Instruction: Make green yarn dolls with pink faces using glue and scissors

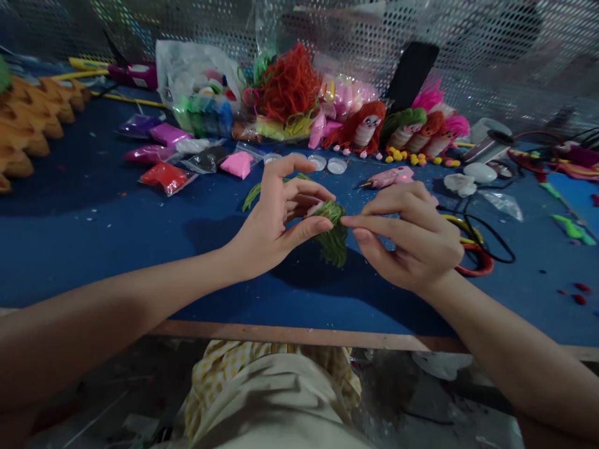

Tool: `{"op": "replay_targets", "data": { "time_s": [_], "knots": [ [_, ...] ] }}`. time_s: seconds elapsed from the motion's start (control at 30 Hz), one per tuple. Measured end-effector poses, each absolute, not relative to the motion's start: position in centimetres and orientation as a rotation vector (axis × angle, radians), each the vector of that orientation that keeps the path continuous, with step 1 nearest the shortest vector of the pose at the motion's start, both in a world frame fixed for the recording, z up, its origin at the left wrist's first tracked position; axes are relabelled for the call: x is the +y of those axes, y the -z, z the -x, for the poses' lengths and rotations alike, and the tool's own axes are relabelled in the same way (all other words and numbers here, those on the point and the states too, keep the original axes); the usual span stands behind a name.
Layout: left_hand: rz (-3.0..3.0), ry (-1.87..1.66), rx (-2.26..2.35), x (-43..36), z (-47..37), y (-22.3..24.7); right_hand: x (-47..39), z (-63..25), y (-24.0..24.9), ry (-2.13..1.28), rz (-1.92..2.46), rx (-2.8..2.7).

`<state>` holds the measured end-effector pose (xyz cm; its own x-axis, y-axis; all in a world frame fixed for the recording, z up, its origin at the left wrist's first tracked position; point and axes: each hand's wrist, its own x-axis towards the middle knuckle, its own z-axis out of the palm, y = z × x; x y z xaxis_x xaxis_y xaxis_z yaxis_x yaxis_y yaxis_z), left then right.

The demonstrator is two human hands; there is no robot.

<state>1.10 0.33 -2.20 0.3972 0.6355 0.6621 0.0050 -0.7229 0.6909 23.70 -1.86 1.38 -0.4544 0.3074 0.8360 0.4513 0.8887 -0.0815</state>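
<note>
Left hand [276, 215] pinching green yarn bundle [333, 232] between thumb and curled fingers, right hand [412, 234] pinching its top, held above desk [93, 231] near front edge, dolls [402, 131] toward back edge

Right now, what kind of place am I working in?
Probably a small craft workbench for handmade yarn dolls. Finished yarn-haired dolls lie in a row at the back, packets of coloured clay sit on the blue table, and both hands work a green yarn bundle.
</note>
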Motion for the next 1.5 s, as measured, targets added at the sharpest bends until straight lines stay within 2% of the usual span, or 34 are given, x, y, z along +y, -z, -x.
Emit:
{"op": "replay_targets", "data": {
  "time_s": [0.23,0.6,1.1,1.27,1.5],
  "knots": [
    [-2.037,-1.363,0.556,0.2,-1.1,2.1,-1.9,-23.7,-1.7,0.259,0.568,-1.965],
    [-2.096,-1.516,0.450,0.2,-1.2,2.2,-3.1,-22.4,-1.5,-0.270,0.767,-1.973],
    [-2.056,-1.516,0.384,0.0,-1.4,2.1,-3.8,-22.4,-1.5,-0.440,0.849,-1.830],
    [-2.053,-1.500,0.397,0.1,-1.3,2.0,-3.4,-22.3,-1.7,-0.400,0.807,-1.876],
    [-2.045,-1.450,0.494,0.0,-1.1,2.0,-3.1,-22.7,-2.1,0.058,0.700,-2.005]
  ]
}}
